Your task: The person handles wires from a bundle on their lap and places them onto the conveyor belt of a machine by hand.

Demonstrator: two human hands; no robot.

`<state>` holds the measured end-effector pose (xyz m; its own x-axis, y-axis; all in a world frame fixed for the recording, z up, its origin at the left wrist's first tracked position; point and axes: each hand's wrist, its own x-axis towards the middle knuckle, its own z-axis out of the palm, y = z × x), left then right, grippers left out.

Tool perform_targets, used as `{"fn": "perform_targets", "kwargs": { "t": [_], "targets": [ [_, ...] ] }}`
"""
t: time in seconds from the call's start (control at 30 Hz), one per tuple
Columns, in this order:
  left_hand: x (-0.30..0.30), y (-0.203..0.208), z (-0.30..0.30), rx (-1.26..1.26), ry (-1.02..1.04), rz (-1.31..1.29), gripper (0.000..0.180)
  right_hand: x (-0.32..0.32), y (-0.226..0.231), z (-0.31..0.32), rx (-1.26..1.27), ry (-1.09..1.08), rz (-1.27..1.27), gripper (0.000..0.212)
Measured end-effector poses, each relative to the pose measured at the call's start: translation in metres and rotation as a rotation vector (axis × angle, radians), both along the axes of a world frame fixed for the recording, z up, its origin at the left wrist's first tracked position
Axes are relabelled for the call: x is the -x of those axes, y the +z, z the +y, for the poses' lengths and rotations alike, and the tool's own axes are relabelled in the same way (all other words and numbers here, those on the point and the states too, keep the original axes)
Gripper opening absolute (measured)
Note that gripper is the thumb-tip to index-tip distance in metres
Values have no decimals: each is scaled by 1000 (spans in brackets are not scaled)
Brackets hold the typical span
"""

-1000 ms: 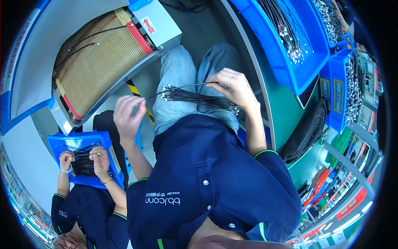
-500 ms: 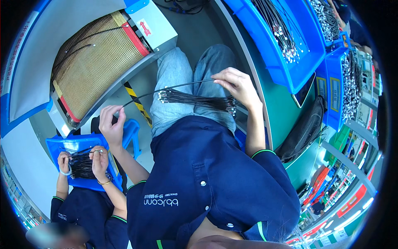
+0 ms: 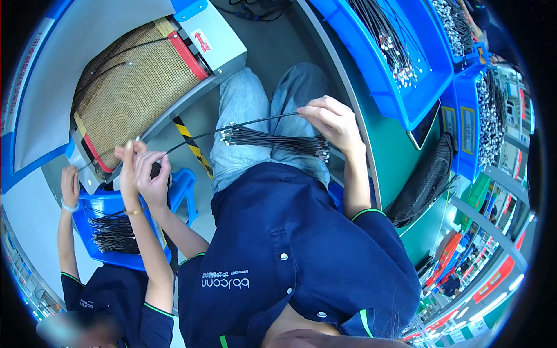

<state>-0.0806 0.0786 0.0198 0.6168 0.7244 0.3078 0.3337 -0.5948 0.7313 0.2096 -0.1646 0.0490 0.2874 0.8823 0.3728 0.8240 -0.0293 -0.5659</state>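
Observation:
A single thin black cable (image 3: pixel 249 122) stretches between my two hands above my lap. My left hand (image 3: pixel 153 181) pinches its left end beside the conveyor. At the other end, the fingertips of my right hand (image 3: pixel 333 123) are closed on the cable. Just below it, a bundle of black cables (image 3: pixel 278 141) with pale connector tips lies across my thighs. A co-worker's hand (image 3: pixel 130 165) overlaps the view right beside my left hand, and the co-worker's other hand (image 3: pixel 69 187) is raised near the belt's end.
A tan mesh conveyor belt (image 3: pixel 139 75) with a few cables is at the upper left. The co-worker's blue bin (image 3: pixel 93 240) holds cables. To my right, the green table (image 3: pixel 380 124) carries blue trays (image 3: pixel 409 107) of cables and a black mesh pouch (image 3: pixel 426 180).
The co-worker's hands have risen from the blue bin toward the belt's end. My hands have barely moved, still holding the cable taut.

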Motion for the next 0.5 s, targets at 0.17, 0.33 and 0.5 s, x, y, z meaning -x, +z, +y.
{"fn": "perform_targets", "kwargs": {
  "t": [0.17, 0.33, 0.5],
  "targets": [
    [-2, 4, -1, 67, 60, -50, 14, 1, -1, 0, 4, -32, 48, 17],
    [1, -1, 6, 79, 47, -56, 14, 1, 0, -4, -9, -14, 49, 19],
    [10, 1, 9, 18, -18, 1, 13, 1, -3, -4, -94, 36, 13, 23]
  ]
}}
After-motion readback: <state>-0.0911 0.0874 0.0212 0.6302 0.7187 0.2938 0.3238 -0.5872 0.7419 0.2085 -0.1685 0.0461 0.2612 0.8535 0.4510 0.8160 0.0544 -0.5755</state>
